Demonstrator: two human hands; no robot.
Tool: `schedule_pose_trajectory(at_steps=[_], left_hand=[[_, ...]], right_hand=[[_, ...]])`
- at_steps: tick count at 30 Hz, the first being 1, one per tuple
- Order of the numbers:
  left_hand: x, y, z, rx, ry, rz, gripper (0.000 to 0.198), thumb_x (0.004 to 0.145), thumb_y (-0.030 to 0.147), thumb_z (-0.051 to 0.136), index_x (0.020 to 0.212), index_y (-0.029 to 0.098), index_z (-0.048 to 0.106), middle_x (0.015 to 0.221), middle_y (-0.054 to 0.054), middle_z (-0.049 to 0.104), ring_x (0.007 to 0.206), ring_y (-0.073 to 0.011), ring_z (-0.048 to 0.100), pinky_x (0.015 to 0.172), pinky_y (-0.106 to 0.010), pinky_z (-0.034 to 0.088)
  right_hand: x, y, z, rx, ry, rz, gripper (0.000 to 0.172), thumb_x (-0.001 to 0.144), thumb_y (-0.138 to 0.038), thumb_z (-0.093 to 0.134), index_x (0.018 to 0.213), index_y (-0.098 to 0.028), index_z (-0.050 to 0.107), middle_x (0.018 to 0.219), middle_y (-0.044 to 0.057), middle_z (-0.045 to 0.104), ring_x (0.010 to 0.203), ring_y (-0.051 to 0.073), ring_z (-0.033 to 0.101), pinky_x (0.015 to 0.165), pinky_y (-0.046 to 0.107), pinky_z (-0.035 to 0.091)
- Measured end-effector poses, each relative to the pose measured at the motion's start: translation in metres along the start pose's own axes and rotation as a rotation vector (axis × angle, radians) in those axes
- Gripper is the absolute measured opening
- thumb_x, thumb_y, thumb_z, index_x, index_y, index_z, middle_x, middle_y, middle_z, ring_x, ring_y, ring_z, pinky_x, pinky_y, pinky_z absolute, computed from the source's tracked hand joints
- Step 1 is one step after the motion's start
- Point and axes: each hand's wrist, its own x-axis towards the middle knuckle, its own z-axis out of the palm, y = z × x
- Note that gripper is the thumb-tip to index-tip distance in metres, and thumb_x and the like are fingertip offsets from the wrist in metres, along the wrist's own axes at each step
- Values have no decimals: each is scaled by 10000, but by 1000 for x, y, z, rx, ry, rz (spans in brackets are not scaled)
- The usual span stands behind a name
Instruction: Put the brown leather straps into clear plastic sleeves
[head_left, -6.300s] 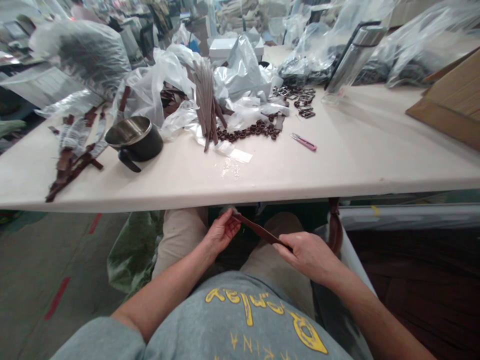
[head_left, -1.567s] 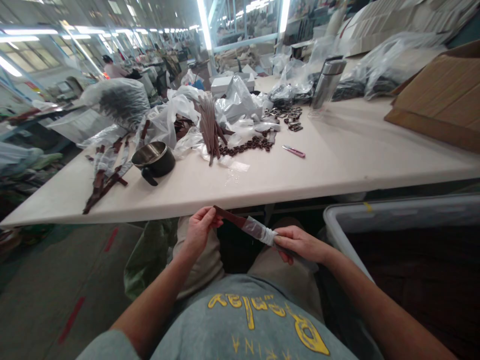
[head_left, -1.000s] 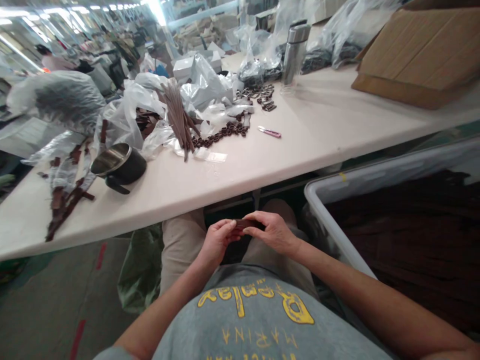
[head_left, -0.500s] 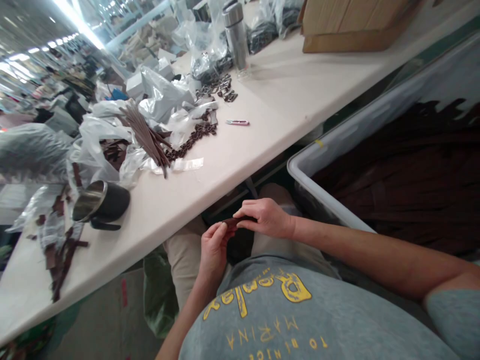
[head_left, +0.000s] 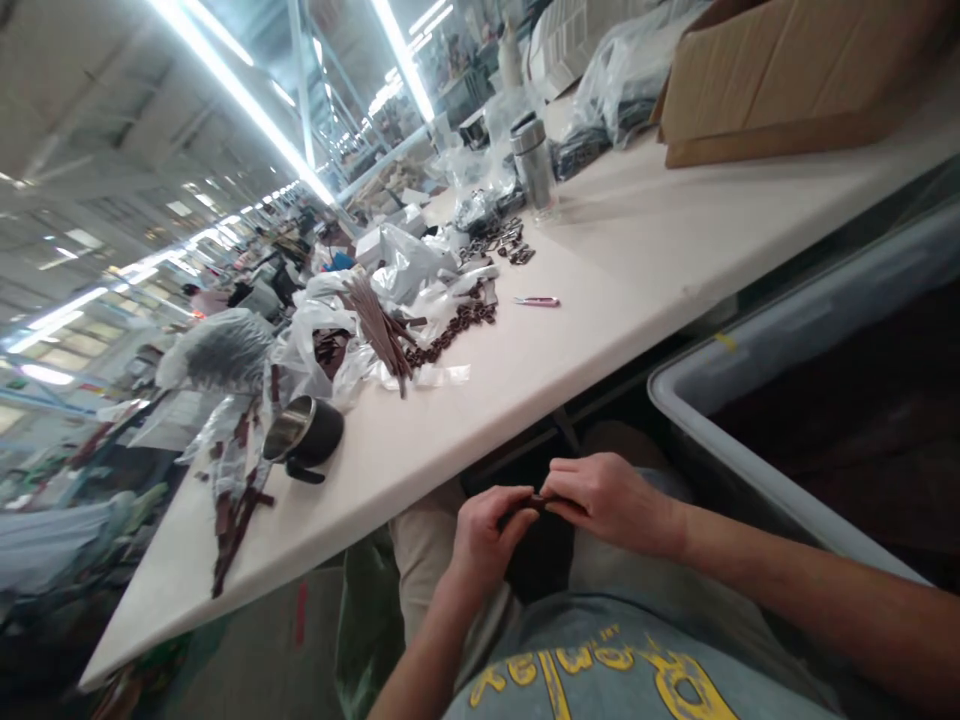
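My left hand [head_left: 484,540] and my right hand [head_left: 607,500] meet below the table edge, above my lap. Between their fingers they pinch a small piece of dark brown strap [head_left: 536,498], most of it hidden by the fingers. On the white table [head_left: 600,260], out of reach of neither hand's fingers, lie a bundle of long brown strips [head_left: 379,330], a line of small brown loops [head_left: 454,335], dark metal buckles [head_left: 499,240], a pink utility knife [head_left: 536,300] and a dark steel mug [head_left: 304,435]. Brown straps in clear plastic [head_left: 240,500] lie at the table's left end.
A grey plastic bin [head_left: 750,420] full of dark brown straps stands to my right. A cardboard box [head_left: 780,90] and a steel flask [head_left: 534,160] sit on the far table. A green bag [head_left: 367,630] stands on the floor to my left.
The long strap held apart between my hands earlier is now a small pinched piece with my hands close together. The view has swung and tilted, so the table slants across the picture.
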Motion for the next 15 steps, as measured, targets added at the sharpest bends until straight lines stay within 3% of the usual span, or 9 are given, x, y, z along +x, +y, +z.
schedule_pose_trajectory(at_steps=[4, 10, 13, 15], left_hand=[[0, -6, 3, 255, 23, 246, 156, 898, 238, 615, 1010, 223, 724, 863, -45, 758, 768, -189, 699, 726, -293, 547], [-1, -7, 8, 319, -23, 285, 165, 930, 259, 568, 911, 220, 728, 718, -32, 714, 631, -188, 669, 604, -303, 548], [8, -6, -9, 279, -24, 281, 150, 923, 310, 597, 964, 265, 734, 819, -31, 741, 734, -210, 701, 680, -331, 584], [24, -7, -29, 270, 66, 276, 214, 937, 343, 575, 1086, 273, 711, 1031, -47, 744, 950, -233, 702, 849, -362, 583]], right_hand=[[-1, 0, 1, -56, -7, -5, 132, 898, -163, 571, 806, -189, 663, 742, 14, 627, 643, 148, 576, 573, 270, 309], [-2, 0, 3, -75, -48, 3, 104, 861, -142, 606, 777, -190, 645, 740, 3, 628, 640, 145, 588, 577, 265, 324], [0, 2, -3, -38, -2, 13, 111, 888, -170, 585, 801, -190, 649, 751, 10, 636, 649, 147, 595, 582, 263, 333], [1, 6, -9, 4, 46, 35, 130, 919, -205, 563, 825, -189, 652, 773, 18, 646, 665, 148, 601, 598, 258, 351]])
